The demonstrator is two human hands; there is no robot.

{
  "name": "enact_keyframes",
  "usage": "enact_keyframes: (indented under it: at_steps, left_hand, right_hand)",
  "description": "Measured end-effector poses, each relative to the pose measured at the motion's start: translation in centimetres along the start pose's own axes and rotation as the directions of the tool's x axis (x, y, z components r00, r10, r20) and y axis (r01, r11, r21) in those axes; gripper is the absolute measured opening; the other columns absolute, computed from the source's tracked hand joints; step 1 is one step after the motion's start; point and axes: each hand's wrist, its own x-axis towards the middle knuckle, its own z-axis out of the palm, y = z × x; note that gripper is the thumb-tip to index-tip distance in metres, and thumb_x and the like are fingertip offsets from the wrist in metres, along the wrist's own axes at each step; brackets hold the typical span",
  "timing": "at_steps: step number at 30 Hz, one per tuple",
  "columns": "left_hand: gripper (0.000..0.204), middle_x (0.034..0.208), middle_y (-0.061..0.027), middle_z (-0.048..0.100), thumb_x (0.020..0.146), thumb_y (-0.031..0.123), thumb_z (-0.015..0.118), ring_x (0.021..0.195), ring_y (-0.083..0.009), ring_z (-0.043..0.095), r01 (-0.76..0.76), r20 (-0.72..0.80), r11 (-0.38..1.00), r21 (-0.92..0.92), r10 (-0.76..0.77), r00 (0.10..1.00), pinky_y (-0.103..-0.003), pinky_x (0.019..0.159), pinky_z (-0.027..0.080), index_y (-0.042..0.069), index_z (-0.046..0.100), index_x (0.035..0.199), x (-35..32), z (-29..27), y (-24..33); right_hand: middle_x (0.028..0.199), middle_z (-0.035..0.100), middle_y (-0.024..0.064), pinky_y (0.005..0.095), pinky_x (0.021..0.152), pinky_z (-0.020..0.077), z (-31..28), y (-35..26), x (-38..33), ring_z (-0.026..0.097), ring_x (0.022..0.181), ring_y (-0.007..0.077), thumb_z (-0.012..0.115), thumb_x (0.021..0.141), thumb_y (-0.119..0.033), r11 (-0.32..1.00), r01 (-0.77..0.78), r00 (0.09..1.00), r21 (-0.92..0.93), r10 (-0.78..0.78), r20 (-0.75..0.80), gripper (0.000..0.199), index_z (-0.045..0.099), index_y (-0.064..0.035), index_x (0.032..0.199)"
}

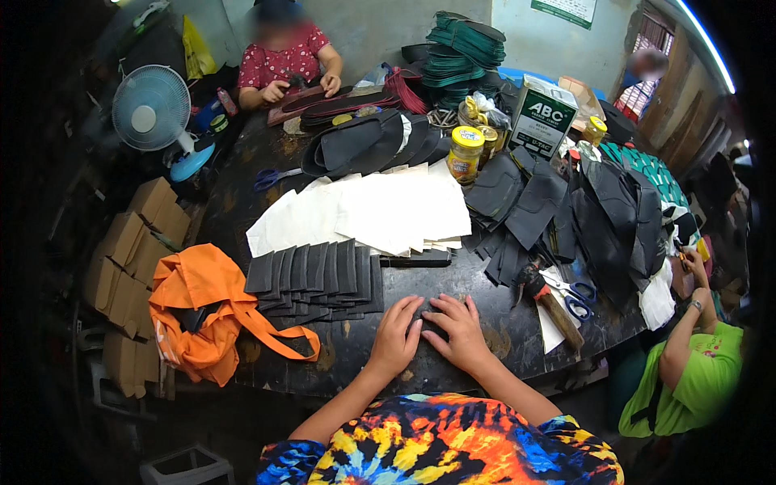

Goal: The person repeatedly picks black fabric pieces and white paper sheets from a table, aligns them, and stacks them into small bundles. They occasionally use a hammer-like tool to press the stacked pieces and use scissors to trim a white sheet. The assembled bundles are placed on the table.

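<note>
Near the table's front edge my left hand (pixel 394 338) and my right hand (pixel 461 331) lie close together. Between them is a small black piece (pixel 430 326), like the flat pieces stacked nearby; thumbs and fingers of both hands are closed on its edges, and they cover much of it. Just left of my hands stand overlapping rows of black folded pieces (pixel 323 271). Beyond these lies a spread of white sheets (pixel 364 206). To the right of my right hand are a wooden-handled hammer (pixel 558 315) and blue-handled scissors (pixel 579 299) on a white sheet.
An orange cloth bag (pixel 198 307) slumps at the left edge. Black cut pieces (pixel 525 198) heap at the right, behind a yellow-lidded jar (pixel 466 153) and a green-white tin (pixel 543 117). One person (pixel 287 65) works across the table, another (pixel 687 364) at the right. A fan (pixel 151 107) stands left.
</note>
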Motion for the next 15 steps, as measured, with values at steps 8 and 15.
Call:
enact_keyframes:
  at_steps: [8, 15]
  left_hand:
    - [0.040, 0.136, -0.0214, 0.062, 0.097, 0.007, 0.060, 0.129, -0.0387, 0.059, 0.009, -0.001, 0.995, -0.103, -0.009, 1.000, -0.043, 0.111, 0.045, 0.000, 0.062, 0.136, -0.4, -0.6, 0.0]
    - [0.040, 0.133, -0.0215, 0.063, 0.099, 0.008, 0.061, 0.124, -0.0359, 0.062, 0.018, -0.015, 0.992, -0.122, -0.020, 1.000, -0.041, 0.106, 0.048, 0.001, 0.062, 0.138, -0.4, -0.3, -0.7]
  right_hand:
    - [0.117, 0.066, 0.0074, 0.0616, 0.115, 0.0346, -0.1, -1.2, 0.2, 0.060, 0.120, 0.0300, 0.082, 0.083, -0.022, 0.998, 0.001, 0.994, 0.056, 0.005, -0.109, 0.026, 0.071, -0.0103, 0.104]
    - [0.117, 0.066, 0.0079, 0.0599, 0.115, 0.0339, -0.5, -2.0, 0.5, 0.060, 0.118, 0.0323, 0.080, 0.085, -0.022, 0.987, 0.028, 0.993, 0.157, -0.010, -0.115, 0.031, 0.072, -0.0090, 0.112]
